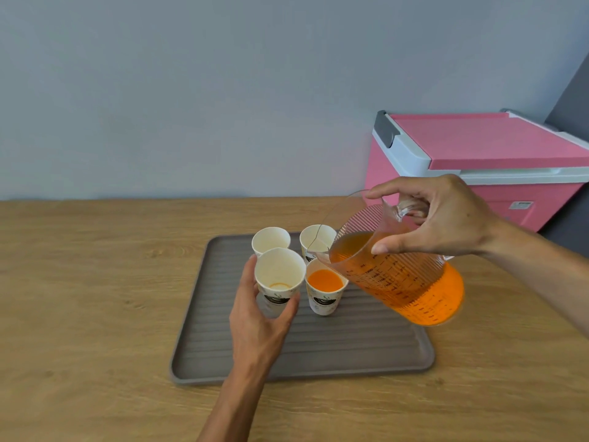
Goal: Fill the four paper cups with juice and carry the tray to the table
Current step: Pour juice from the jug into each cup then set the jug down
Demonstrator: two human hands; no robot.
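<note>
Wrapped around a nearly empty paper cup point(279, 275) on the grey tray point(318, 355), left hand point(258, 317) steadies it beside a juice-filled cup point(324, 290), while right hand point(446, 215) grips a tilted juice pitcher point(398, 269) over two empty cups point(271, 240) behind.

wall point(223, 90): plain grey | wooden counter point(79, 282) | pink cooler point(484, 164) at right

Bright, even, soft light with faint shadows, slight overall softness, wide-angle bending at the edges
</note>
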